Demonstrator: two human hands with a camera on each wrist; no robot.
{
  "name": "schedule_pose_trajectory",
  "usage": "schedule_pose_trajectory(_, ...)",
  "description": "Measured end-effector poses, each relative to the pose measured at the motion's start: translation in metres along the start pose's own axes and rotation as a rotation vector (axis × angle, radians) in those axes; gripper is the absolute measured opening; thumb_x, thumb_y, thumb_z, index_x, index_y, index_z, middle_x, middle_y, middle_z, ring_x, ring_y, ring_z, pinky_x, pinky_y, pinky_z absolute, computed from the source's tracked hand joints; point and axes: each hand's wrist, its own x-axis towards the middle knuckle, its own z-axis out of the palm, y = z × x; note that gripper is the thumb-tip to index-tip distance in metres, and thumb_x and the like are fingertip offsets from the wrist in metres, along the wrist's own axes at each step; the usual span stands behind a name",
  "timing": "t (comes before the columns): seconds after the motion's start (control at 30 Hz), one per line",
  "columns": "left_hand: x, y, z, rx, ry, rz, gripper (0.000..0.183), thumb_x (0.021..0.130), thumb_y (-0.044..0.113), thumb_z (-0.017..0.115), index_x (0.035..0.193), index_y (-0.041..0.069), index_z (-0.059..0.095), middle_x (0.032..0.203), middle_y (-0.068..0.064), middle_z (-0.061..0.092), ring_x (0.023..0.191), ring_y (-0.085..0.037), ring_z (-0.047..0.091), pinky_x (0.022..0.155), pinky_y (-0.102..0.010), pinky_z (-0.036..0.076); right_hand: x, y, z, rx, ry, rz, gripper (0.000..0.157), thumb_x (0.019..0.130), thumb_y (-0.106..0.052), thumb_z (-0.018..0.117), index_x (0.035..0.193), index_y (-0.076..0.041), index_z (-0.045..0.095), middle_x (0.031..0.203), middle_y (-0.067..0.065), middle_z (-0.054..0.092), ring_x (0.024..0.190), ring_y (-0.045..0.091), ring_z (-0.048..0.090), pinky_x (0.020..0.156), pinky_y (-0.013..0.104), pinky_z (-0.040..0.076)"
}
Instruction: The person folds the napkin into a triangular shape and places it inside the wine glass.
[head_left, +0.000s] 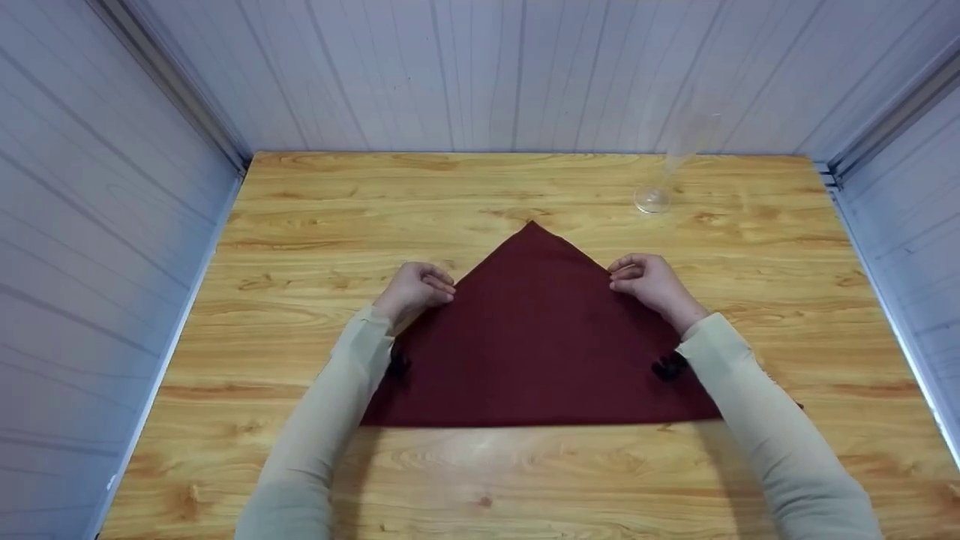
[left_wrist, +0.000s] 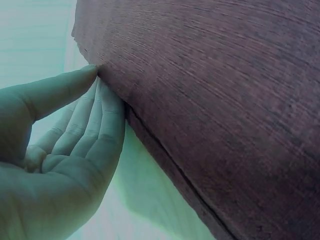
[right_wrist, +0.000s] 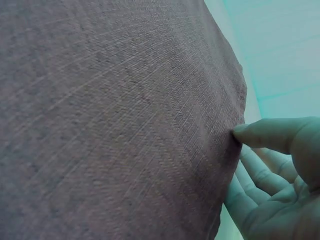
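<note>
A dark red cloth napkin (head_left: 532, 330), folded into a triangle, lies on the wooden table with its point away from the person and its long straight edge nearest. On its left slanting edge my left hand (head_left: 420, 289) pinches the fabric between thumb and fingers; the left wrist view shows the thumb (left_wrist: 75, 82) on top and the fingers beneath the layered edge. My right hand (head_left: 651, 283) pinches the right slanting edge at about the same height. In the right wrist view its thumb (right_wrist: 265, 134) presses on the napkin's border, other fingers underneath.
A clear stemmed glass (head_left: 652, 199) stands upright at the back right of the wooden table (head_left: 322, 217). Pale panelled walls (head_left: 480, 75) enclose the table at the back and both sides. Dark wrist-worn devices (head_left: 669, 366) show by both sleeves, over the napkin.
</note>
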Motion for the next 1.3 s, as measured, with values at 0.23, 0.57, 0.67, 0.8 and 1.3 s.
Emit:
schedule_pose_trajectory(0.23,0.004,-0.001,-0.001,-0.010,-0.001,0.013,0.034,0.082,-0.018,0.061,0.115,-0.015,0.054,0.098,-0.024,0.064,0.083,-0.021,0.064,0.077,-0.031,0.052,-0.001,0.003,-0.001,0.042,0.015,-0.003,0.029,0.089,-0.001,0.065,0.117,0.006,0.058,0.112,0.022,0.064,0.096,0.015,0.062,0.077,0.022,0.048)
schedule_pose_trajectory(0.57,0.011,0.003,-0.003,0.045,0.023,-0.005,0.036,0.084,-0.013,0.063,0.119,-0.009,0.057,0.106,-0.022,0.064,0.089,-0.024,0.064,0.080,-0.034,0.053,0.001,0.001,-0.002,0.104,0.063,0.014,0.032,0.088,0.000,0.066,0.117,0.009,0.057,0.113,0.024,0.063,0.090,0.010,0.061,0.078,0.024,0.048)
schedule_pose_trajectory(0.67,0.013,0.002,-0.002,0.072,0.042,0.007,0.034,0.084,-0.013,0.064,0.117,-0.009,0.058,0.105,-0.023,0.065,0.087,-0.021,0.064,0.078,-0.032,0.053,0.002,0.001,-0.002,0.104,0.066,0.027,0.032,0.088,0.000,0.065,0.117,0.009,0.056,0.115,0.024,0.062,0.091,0.012,0.061,0.080,0.026,0.048)
schedule_pose_trajectory(0.8,0.012,0.002,-0.001,0.079,0.053,0.007,0.032,0.084,-0.012,0.064,0.115,-0.010,0.058,0.102,-0.021,0.065,0.086,-0.022,0.064,0.077,-0.032,0.053,-0.002,-0.002,-0.004,0.064,0.044,0.025,0.031,0.089,-0.001,0.064,0.117,0.009,0.056,0.117,0.027,0.060,0.098,0.020,0.061,0.083,0.029,0.048)
schedule_pose_trajectory(1.3,-0.003,-0.006,-0.013,0.098,0.052,0.007,0.034,0.084,-0.009,0.066,0.117,-0.010,0.056,0.106,-0.023,0.065,0.093,-0.026,0.064,0.084,-0.037,0.052,-0.011,0.009,-0.018,-0.008,-0.009,0.028,0.032,0.089,-0.003,0.065,0.118,0.007,0.055,0.112,0.023,0.064,0.089,0.014,0.063,0.075,0.024,0.050)
